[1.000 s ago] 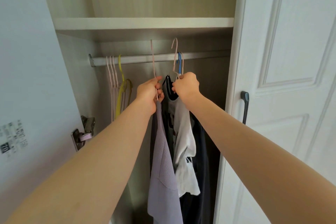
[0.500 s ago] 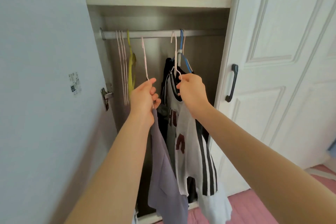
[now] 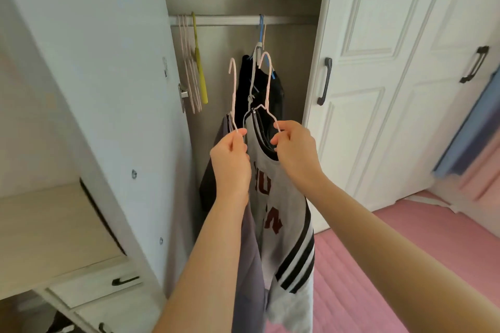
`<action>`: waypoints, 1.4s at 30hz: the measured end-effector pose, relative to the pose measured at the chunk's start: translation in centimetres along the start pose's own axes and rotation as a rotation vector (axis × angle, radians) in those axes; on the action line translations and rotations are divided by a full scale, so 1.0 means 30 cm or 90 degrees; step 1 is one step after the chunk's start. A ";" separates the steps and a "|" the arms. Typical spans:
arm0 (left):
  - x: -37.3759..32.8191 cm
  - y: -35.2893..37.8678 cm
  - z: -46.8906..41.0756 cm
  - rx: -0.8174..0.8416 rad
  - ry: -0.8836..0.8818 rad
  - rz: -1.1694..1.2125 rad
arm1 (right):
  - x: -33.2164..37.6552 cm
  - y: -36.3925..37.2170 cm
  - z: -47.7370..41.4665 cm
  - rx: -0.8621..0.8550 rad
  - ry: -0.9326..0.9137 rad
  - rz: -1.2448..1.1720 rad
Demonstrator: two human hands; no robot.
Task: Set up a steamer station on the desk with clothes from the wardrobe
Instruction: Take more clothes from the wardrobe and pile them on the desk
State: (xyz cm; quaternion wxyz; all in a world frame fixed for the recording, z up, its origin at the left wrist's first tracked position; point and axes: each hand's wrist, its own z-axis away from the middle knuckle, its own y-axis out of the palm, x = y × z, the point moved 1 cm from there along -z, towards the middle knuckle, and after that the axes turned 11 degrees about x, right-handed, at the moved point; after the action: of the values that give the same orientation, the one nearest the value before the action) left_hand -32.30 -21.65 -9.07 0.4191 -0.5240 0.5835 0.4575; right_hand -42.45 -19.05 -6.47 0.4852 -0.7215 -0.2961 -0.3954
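Note:
My left hand (image 3: 231,163) grips a pink hanger (image 3: 232,89) that carries a purple-grey garment (image 3: 247,265). My right hand (image 3: 296,151) grips a second pink hanger (image 3: 266,81) with a white shirt (image 3: 281,213) that has red letters and black sleeve stripes. Both hangers are off the wardrobe rail (image 3: 230,20) and held in front of the open wardrobe. A dark garment (image 3: 273,94) still hangs from the rail on a blue hanger (image 3: 261,28).
Several empty pink hangers (image 3: 189,67) and a yellow hanger (image 3: 200,62) hang at the rail's left end. The open wardrobe door (image 3: 108,89) stands on my left, closed white doors (image 3: 378,76) on my right. A pale desk (image 3: 40,227) with drawers (image 3: 94,286) is at lower left. Pink floor (image 3: 378,265) lies to the right.
Both hangers have come off the rail and moved down and toward me with their garments. My view has pulled back and down, bringing the desk and pink floor into sight.

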 end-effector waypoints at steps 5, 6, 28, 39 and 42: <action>-0.012 -0.060 0.159 0.035 0.026 -0.043 | 0.024 -0.013 0.197 -0.020 0.011 0.015; -0.019 -0.071 0.192 0.047 0.036 -0.053 | 0.029 -0.015 0.235 -0.024 0.012 0.016; -0.147 -0.395 1.038 0.156 -0.015 -0.081 | 0.116 -0.157 1.219 -0.079 0.045 0.100; -0.192 -0.445 1.365 0.127 -0.048 -0.114 | 0.103 -0.252 1.464 0.003 0.005 0.095; -0.203 -0.445 1.454 0.099 -0.074 -0.104 | 0.079 -0.280 1.518 0.031 -0.004 0.096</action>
State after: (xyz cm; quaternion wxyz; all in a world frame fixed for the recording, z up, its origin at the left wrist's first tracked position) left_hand -18.00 21.77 -14.47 0.5273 -0.5085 0.5471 0.4050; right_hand -35.16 26.56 -10.37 0.5300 -0.7309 -0.2519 -0.3485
